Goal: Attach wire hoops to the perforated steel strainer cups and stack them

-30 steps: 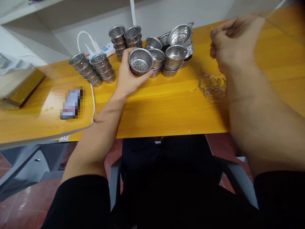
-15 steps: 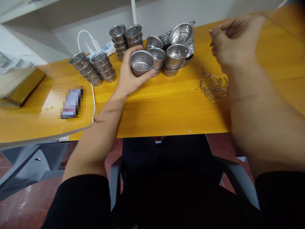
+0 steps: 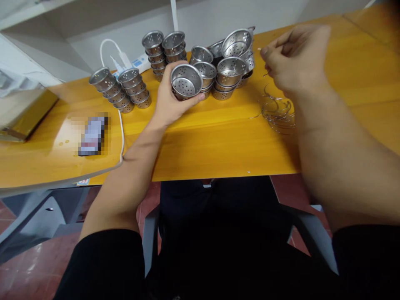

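Grips a perforated metal cup (image 3: 186, 81) in the left hand (image 3: 170, 102), upper centre; pinches thin wire (image 3: 266, 74) in the raised right hand (image 3: 296, 60), upper right.

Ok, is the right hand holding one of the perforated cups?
No, the right hand pinches only a thin wire, while the perforated cup sits tilted in the left hand.

- Glossy orange-yellow wooden bench (image 3: 218, 141) runs right across, with soft glare on its left part.
- Plain white wall (image 3: 218, 16) straight behind it, white shelf (image 3: 28, 14) top left.
- Dark red tiled floor (image 3: 28, 275) underneath.
- Grey metal bench legs (image 3: 25, 221), grey chair frame (image 3: 150, 233).
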The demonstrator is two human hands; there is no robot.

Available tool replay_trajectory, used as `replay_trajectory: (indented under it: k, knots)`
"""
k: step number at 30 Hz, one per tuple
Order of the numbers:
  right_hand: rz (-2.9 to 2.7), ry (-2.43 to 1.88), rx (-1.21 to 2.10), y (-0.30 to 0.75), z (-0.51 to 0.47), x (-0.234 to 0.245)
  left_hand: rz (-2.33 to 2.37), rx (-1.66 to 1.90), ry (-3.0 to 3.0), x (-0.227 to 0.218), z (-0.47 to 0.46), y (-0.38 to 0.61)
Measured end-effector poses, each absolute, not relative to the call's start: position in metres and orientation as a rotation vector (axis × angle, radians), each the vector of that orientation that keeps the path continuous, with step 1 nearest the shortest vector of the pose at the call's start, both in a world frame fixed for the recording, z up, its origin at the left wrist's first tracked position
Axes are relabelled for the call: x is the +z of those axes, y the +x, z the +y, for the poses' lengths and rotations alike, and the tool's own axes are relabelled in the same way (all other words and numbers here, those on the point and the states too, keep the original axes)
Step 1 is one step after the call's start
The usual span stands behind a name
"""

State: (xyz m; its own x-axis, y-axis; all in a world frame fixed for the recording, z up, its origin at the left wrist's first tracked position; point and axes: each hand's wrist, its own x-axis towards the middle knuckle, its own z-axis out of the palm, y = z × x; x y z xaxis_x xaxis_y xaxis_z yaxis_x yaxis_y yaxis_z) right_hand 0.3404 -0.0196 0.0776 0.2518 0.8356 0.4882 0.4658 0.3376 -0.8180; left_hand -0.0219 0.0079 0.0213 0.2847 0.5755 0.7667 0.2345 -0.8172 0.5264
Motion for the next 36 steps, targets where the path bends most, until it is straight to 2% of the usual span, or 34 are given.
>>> replay_trajectory:
  k: [7,14,19,26,36]
  knots:
    - [-1.426,-1.207,0.389,0.343,-0.017,0.074,0.698,1.474,2.301,0.022,0.002,-0.021]
    - [-1.569,-1.071,0.581,0.322,-0.03,0.071,0.816,1.41,2.337,0.031,-0.014,-0.016]
    - [-1.617,-0.995,0.702,0.292,-0.053,0.074,0.833,1.381,2.268,0.019,-0.014,-0.002]
    - [-1.696,-0.9,0.664,0.266,-0.071,0.077,0.79,1.292,2.274,-0.003,-0.017,0.015]
    - [-1.796,-0.834,0.695,0.262,-0.066,0.066,0.721,1.252,2.302,-0.011,-0.016,0.018]
